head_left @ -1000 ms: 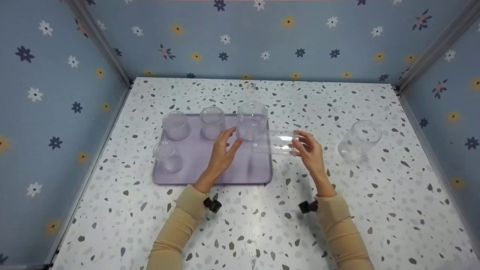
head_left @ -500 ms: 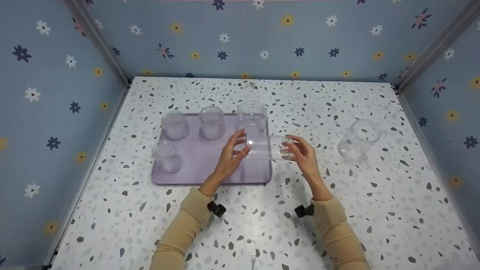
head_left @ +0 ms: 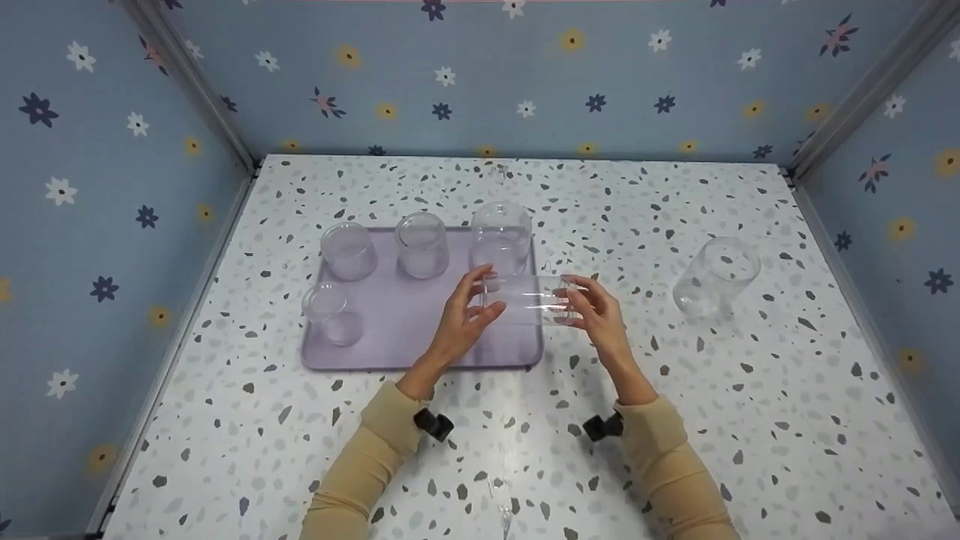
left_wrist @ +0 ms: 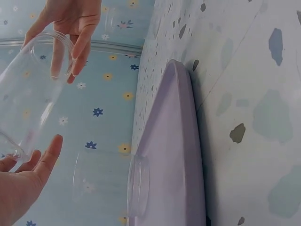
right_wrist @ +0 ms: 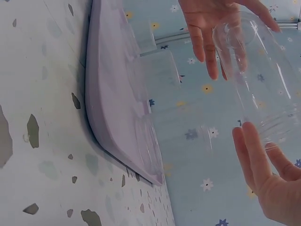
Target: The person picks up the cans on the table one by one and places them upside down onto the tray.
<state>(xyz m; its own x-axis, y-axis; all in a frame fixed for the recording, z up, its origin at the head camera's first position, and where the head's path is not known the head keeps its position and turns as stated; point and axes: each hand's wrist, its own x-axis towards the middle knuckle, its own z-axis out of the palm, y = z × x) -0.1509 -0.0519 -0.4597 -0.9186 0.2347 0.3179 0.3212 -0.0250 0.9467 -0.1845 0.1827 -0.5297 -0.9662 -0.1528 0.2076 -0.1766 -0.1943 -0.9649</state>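
Observation:
A clear cylindrical jar [head_left: 525, 301] lies sideways in the air above the right part of a lilac tray [head_left: 420, 326]. My left hand [head_left: 461, 319] holds its left end between thumb and fingers. At its right end, my right hand [head_left: 604, 322] grips round the ringed rim, with the thumb on the near side. In the left wrist view the jar [left_wrist: 28, 94] slants between the two hands. The right wrist view shows its see-through wall [right_wrist: 263, 80] and rings by the right fingertips [right_wrist: 251, 141]. Nothing is visible inside it.
Along the tray's back stand a wide clear jar [head_left: 349, 255], a narrower one [head_left: 424, 251] and a tall dome-topped one [head_left: 501, 229]. A small clear container [head_left: 334, 311] is at the tray's left. Another tall clear jar [head_left: 716, 277] stands on the speckled table [head_left: 787, 420] at right.
My left hand has moved right and nearer and now holds the jar's left end. The right hand has shifted left and slightly nearer with the jar.

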